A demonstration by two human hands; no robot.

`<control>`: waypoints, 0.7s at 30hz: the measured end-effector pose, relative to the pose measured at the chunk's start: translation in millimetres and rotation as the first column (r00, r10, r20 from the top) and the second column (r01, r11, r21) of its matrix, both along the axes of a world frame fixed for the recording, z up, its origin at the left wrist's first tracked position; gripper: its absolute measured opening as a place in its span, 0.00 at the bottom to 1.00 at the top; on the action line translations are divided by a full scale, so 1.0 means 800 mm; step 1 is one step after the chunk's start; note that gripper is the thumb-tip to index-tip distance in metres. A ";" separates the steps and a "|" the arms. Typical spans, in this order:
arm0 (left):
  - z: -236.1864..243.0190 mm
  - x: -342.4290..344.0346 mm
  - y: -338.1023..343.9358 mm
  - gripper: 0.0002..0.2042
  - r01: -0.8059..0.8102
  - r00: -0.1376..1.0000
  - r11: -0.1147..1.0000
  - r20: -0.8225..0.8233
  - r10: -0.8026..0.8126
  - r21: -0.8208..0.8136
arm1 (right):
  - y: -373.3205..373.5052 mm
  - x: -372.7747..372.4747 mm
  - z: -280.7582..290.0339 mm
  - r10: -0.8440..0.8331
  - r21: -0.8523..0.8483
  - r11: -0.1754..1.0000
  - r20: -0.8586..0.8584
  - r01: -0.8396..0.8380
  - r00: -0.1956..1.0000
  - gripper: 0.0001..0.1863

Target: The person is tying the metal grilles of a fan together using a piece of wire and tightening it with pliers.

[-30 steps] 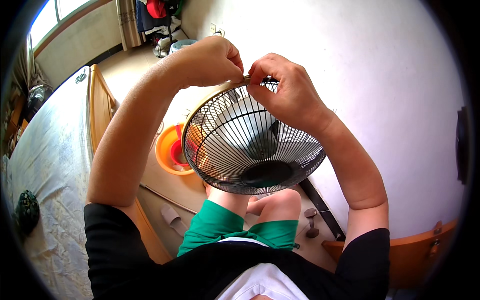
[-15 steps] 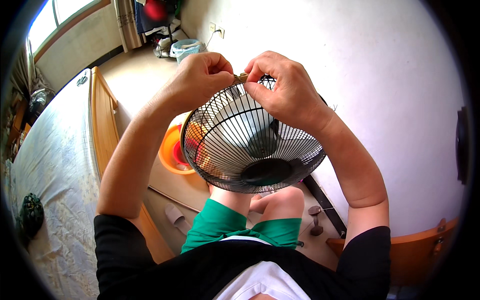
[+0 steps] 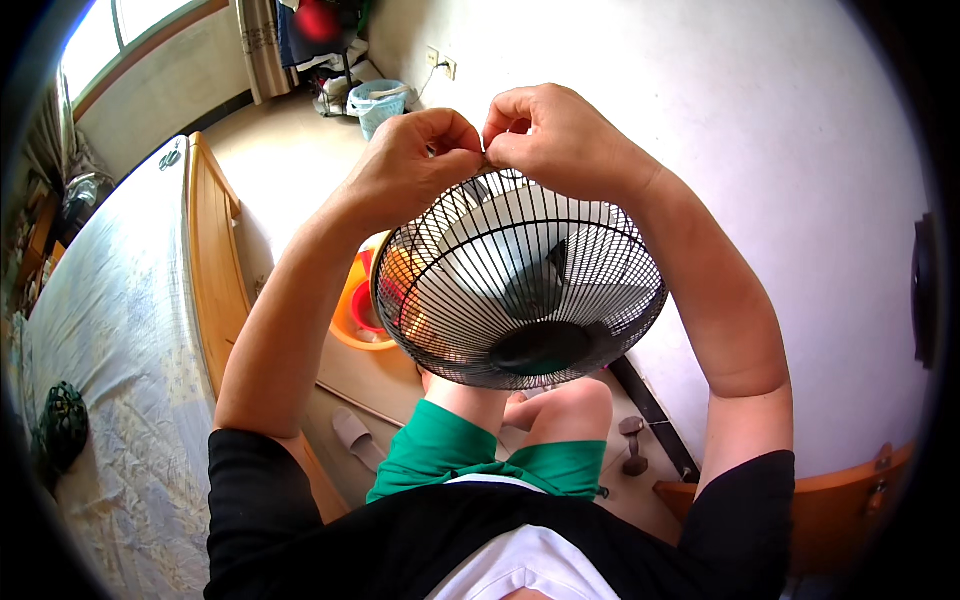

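In front of me is an electric fan with a black wire grille (image 3: 425, 330), a dark round hub (image 3: 541, 347) at its centre and pale blades behind the bars. At the top rim of the grille, my left hand (image 3: 425, 160) is closed in a pinch, thumb against forefinger. Close beside it, my right hand (image 3: 565, 145) pinches too, its fingertips almost meeting the left ones. A thin dark strand seems to show between the fingertips, over a small brownish piece at the rim. What exactly the fingers hold is too small to make out.
A bed with a wooden side board (image 3: 215, 270) stands on the left. Behind the fan is an orange basin (image 3: 350, 335) with red things inside. On the floor lie a slipper (image 3: 355, 437) and a dumbbell (image 3: 633, 447). A blue bin (image 3: 378, 105) stands by the wall.
My right hand has risen and turned, its fingertips now closer to the left ones and its pinch tighter. The view has shifted slightly; the fan appears a little further right.
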State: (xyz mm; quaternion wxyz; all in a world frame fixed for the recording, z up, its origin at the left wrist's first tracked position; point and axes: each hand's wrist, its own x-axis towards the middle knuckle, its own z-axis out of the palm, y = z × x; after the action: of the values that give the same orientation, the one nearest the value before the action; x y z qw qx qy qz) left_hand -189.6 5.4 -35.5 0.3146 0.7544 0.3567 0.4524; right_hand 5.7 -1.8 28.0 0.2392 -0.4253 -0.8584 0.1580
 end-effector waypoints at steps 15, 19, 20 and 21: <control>0.004 -0.002 -0.010 0.10 0.026 0.999 0.991 0.022 -0.024 -0.135 | 0.005 0.000 -0.003 0.051 -0.146 0.987 -0.055 -0.059 0.997 0.05; 0.004 -0.004 -0.009 0.10 0.032 0.999 0.991 0.012 -0.031 -0.131 | 0.002 -0.004 0.001 0.044 -0.142 0.989 -0.032 -0.049 0.998 0.05; 0.003 -0.005 -0.007 0.11 0.031 1.000 0.992 0.007 -0.031 -0.124 | 0.002 -0.006 0.001 0.040 -0.109 0.993 -0.029 -0.043 0.999 0.08; 0.003 -0.005 -0.006 0.11 0.032 1.000 0.993 0.004 -0.031 -0.116 | 0.001 -0.008 0.000 0.034 -0.075 0.997 -0.025 -0.036 0.999 0.11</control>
State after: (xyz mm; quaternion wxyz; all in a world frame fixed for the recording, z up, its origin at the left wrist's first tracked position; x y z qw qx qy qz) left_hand -193.4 0.5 -33.4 0.3653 0.7399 0.3699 0.4269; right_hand -0.3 -0.7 27.9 0.2302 -0.4170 -0.8564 0.1993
